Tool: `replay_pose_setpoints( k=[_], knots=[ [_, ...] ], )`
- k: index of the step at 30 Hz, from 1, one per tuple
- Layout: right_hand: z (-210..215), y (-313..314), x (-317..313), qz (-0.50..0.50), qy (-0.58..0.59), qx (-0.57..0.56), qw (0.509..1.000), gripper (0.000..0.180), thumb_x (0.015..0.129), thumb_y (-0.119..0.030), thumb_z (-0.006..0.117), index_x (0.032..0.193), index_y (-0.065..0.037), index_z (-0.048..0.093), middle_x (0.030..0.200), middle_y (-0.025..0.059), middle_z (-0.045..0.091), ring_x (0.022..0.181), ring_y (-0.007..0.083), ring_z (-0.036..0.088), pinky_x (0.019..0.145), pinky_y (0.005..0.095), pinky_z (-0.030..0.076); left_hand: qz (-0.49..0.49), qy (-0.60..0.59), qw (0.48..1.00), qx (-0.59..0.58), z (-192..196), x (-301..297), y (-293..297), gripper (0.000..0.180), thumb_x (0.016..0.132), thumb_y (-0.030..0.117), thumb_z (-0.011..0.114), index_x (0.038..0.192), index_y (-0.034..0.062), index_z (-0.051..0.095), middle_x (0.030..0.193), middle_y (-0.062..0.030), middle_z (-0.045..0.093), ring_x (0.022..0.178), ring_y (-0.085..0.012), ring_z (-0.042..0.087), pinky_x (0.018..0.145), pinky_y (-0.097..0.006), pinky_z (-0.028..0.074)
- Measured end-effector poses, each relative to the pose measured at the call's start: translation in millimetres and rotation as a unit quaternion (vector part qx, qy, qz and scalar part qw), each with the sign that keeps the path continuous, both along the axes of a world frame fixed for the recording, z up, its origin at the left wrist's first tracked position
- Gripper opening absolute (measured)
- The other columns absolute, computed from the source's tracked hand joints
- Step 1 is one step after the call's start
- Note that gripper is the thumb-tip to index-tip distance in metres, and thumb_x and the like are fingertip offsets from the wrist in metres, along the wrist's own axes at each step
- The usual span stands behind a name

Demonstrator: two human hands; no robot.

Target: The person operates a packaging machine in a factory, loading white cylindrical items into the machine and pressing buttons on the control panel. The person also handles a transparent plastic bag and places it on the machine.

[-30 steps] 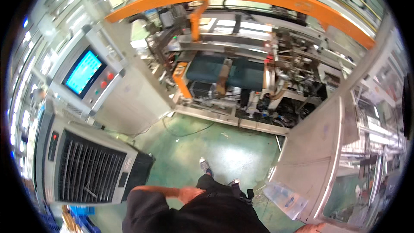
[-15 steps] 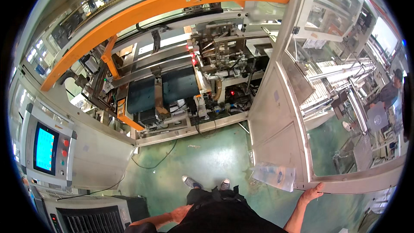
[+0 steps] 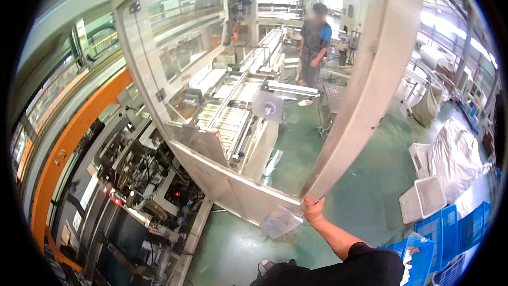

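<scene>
Right hand [image 3: 314, 212]: lying near, a little right of centre, and closing in a grip. Digits are pointing far, their tips bending; the exact finger layout is not resolving at this size. Wrist [image 3: 321, 224]: running on from the hand with little visible bend. Forearm [image 3: 338, 239]: bare, slanting from near right toward far left, reaching out from the trunk. Sleeve [image 3: 373, 266]: dark, short, covering the upper arm at near right. Trunk [image 3: 301, 277]: dark-clothed, filling the near edge. Shoe [image 3: 266, 267]: showing left of the trunk's middle.
</scene>
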State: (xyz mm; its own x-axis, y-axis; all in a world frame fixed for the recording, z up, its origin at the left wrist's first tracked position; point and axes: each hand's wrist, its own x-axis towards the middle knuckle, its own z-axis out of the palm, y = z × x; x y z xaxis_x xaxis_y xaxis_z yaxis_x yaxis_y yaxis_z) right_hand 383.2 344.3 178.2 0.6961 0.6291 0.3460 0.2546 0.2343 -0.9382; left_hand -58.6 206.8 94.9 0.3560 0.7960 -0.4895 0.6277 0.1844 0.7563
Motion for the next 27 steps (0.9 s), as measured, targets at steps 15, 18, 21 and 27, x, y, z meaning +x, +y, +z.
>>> replay_pose_setpoints(
  k=[15,18,21,27],
  knots=[
    [-88.2,-5.2,31.0,-0.069,-0.007,-0.029,0.997,0.057,0.082,-0.039,0.063,0.109,0.007,0.041,0.100,0.0133,0.053,0.092,0.0178,0.048,0.083,0.0321,0.040,0.006,-0.014,1.000,-0.007,0.6,-21.2,-59.1,0.051,0.089,0.031,0.042,0.132,0.0027,0.037,0.127,-0.0192,0.045,0.120,-0.0320,0.041,0.102,-0.040,0.032],
    [-92.1,-9.1,39.7,-0.027,-0.043,-0.054,0.997,0.060,0.086,-0.040,0.058,0.108,0.013,0.038,0.101,0.0158,0.051,0.090,0.0203,0.046,0.082,0.0326,0.039,0.015,-0.042,0.999,0.003,-3.2,-20.7,-113.3,0.050,0.090,0.031,0.041,0.132,0.0029,0.037,0.128,-0.0190,0.045,0.120,-0.0319,0.042,0.102,-0.040,0.032],
    [-29.3,-8.8,14.1,-0.036,-0.019,-0.008,0.999,0.054,0.086,-0.039,0.057,0.096,0.013,0.049,0.095,0.0159,0.053,0.082,0.0209,0.047,0.076,0.0347,0.042,0.031,-0.065,0.997,0.012,-7.4,-19.7,-153.3,0.050,0.091,0.032,0.040,0.132,0.0031,0.037,0.128,-0.0189,0.045,0.120,-0.0318,0.042,0.102,-0.040,0.032],
    [-11.7,1.0,8.1,-0.006,-0.001,0.051,0.999,0.054,0.087,-0.037,0.056,0.095,0.016,0.052,0.091,0.0168,0.056,0.078,0.0221,0.048,0.073,0.0366,0.043,0.052,-0.071,0.996,0.028,-21.8,-10.6,-181.4,0.048,0.092,0.032,0.037,0.131,0.0035,0.038,0.128,-0.0186,0.045,0.120,-0.0315,0.042,0.102,-0.040,0.032]
  ],
)
